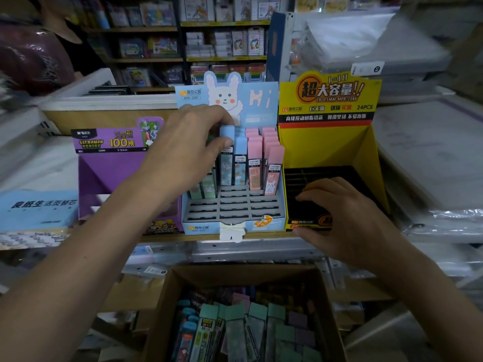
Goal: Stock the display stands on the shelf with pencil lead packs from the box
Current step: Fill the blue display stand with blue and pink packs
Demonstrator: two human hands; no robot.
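Hard to see a few things here. The left hand [188, 150] covers most of the left column of the blue stand [198, 228], so only a couple of green packs [206, 188] peek out under the wrist. The purple stand [104, 173], left of centre, is half behind that forearm and I can't tell what's inside. The background shelves are a blur.

The left hand pinches the cap of a blue pack [226, 155] with thumb and fingertips. That pack stands upright in the second column, mid-frame. The right hand [347, 218] clamps over the front wall of the yellow stand [366, 158], thumb on the outer face and bent fingers down on its black slotted insert.

The three stands sit touching along the shelf edge [170, 237]. The blue stand's front rows of slots are open, and pink packs [261, 158] fill its right side at the back.

At the bottom centre, the cardboard box [167, 309] is cut off by the frame. It holds a loose heap of lead packs [235, 325], mostly green-capped.
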